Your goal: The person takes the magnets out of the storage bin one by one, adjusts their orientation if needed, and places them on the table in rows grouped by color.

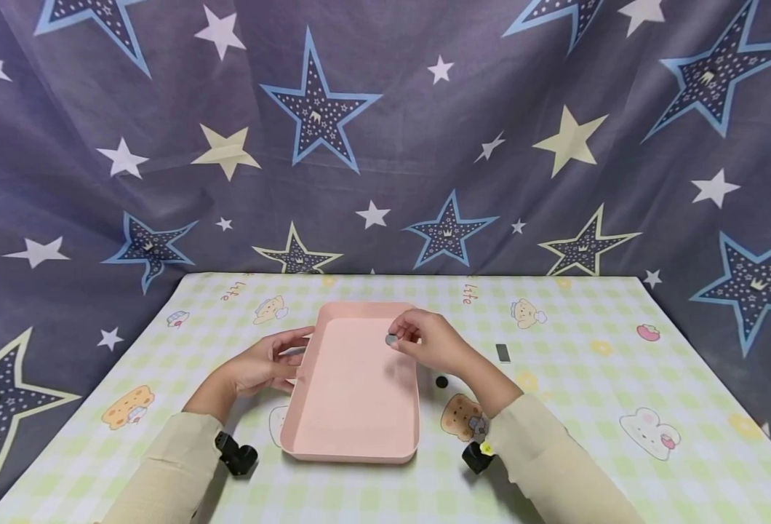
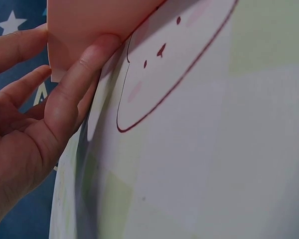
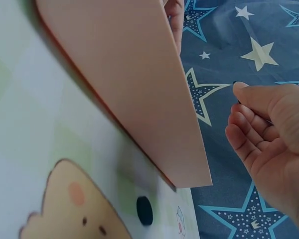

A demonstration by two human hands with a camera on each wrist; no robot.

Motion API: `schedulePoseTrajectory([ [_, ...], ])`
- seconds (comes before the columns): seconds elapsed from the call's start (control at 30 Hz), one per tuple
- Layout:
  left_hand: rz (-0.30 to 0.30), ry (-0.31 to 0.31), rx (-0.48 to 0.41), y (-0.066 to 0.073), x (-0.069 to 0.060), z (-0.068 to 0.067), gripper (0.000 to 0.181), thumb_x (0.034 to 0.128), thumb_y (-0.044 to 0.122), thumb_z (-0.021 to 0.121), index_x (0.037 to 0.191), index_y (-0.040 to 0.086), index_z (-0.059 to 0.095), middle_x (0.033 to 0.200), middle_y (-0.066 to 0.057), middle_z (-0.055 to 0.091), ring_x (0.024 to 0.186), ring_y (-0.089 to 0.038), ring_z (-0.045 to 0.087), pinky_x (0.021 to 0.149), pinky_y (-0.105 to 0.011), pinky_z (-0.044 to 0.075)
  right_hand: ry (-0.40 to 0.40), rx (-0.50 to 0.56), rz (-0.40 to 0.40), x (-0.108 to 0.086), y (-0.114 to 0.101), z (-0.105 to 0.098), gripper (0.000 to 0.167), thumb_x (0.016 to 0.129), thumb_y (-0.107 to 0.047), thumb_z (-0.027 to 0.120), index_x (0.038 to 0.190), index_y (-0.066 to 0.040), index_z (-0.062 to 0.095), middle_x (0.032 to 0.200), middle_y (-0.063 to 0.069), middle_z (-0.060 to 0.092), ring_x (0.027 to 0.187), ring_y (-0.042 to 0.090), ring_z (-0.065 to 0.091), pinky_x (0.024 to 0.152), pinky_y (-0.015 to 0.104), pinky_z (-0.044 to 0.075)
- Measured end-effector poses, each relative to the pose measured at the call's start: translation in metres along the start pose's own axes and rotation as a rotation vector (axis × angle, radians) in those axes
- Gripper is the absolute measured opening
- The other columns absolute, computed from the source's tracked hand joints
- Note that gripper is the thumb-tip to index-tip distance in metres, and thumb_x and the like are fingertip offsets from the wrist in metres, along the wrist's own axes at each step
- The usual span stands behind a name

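A shallow pink tray lies on the table in the head view. My left hand is at its left side; in the left wrist view the thumb rests against the tray's outer wall, the other fingers loosely spread. Above the tray's right part, my right hand pinches a small round grey disc between thumb and fingertips. The right wrist view shows that hand beyond the tray wall, the disc mostly hidden. A black disc lies on the cloth right of the tray.
Right of the right forearm lies a small dark rectangular piece with a pale edge. A checked cloth with cartoon prints covers the table. Behind it hangs a dark star-patterned curtain.
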State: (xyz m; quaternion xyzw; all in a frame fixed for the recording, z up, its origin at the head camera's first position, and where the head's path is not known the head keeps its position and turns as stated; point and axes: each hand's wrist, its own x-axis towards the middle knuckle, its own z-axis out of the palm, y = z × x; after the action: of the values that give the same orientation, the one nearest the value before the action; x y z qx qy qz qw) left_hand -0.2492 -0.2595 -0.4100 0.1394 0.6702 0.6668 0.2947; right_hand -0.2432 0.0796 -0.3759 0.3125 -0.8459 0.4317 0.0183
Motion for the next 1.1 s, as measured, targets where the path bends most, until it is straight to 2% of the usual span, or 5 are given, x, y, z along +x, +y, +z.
schedulePoseTrajectory([
  [0.3, 0.000, 0.012, 0.001, 0.001, 0.001, 0.001, 0.088, 0.0857, -0.012, 0.060, 0.156, 0.003, 0.009, 0.155, -0.029, 0.015, 0.131, -0.034, 0.044, 0.085, -0.056, 0.052, 0.026, -0.011, -0.042, -0.019, 0.004, -0.012, 0.013, 0.089, -0.007, 0.071, 0.101, -0.007, 0.066, 0.089, -0.002, 0.062, 0.080, 0.012, 0.058, 0.072, 0.028, 0.052],
  [0.47, 0.002, 0.015, 0.008, 0.003, 0.000, 0.001, 0.089, 0.0851, -0.011, 0.061, 0.156, 0.002, 0.008, 0.154, -0.030, 0.014, 0.129, -0.033, 0.046, 0.085, -0.056, 0.053, 0.049, -0.019, -0.023, -0.028, 0.004, -0.019, 0.014, 0.089, -0.009, 0.071, 0.102, -0.009, 0.067, 0.089, -0.003, 0.062, 0.080, 0.012, 0.058, 0.074, 0.030, 0.052],
  [0.7, 0.013, 0.004, 0.007, 0.003, -0.001, 0.001, 0.090, 0.0851, -0.011, 0.061, 0.156, 0.001, 0.007, 0.154, -0.031, 0.011, 0.129, -0.033, 0.045, 0.085, -0.056, 0.052, 0.080, -0.032, -0.016, -0.042, 0.006, -0.026, 0.013, 0.089, -0.008, 0.071, 0.101, -0.009, 0.067, 0.089, -0.004, 0.061, 0.079, 0.012, 0.057, 0.070, 0.029, 0.051],
  [0.9, -0.001, 0.004, 0.003, 0.002, -0.001, 0.001, 0.091, 0.0847, -0.013, 0.061, 0.156, 0.002, 0.007, 0.155, -0.030, 0.011, 0.129, -0.031, 0.045, 0.085, -0.055, 0.053, 0.106, -0.032, -0.021, -0.055, 0.009, -0.034, 0.014, 0.087, -0.006, 0.072, 0.100, -0.008, 0.068, 0.087, -0.004, 0.061, 0.077, 0.012, 0.057, 0.071, 0.029, 0.052],
  [1.1, -0.009, 0.009, 0.002, 0.002, -0.001, 0.002, 0.092, 0.0840, -0.012, 0.062, 0.156, 0.004, 0.008, 0.156, -0.028, 0.013, 0.130, -0.031, 0.045, 0.084, -0.055, 0.053, 0.130, -0.034, 0.011, -0.067, 0.014, -0.043, 0.013, 0.087, -0.007, 0.073, 0.099, -0.010, 0.068, 0.085, -0.006, 0.061, 0.076, 0.011, 0.058, 0.067, 0.030, 0.050],
])
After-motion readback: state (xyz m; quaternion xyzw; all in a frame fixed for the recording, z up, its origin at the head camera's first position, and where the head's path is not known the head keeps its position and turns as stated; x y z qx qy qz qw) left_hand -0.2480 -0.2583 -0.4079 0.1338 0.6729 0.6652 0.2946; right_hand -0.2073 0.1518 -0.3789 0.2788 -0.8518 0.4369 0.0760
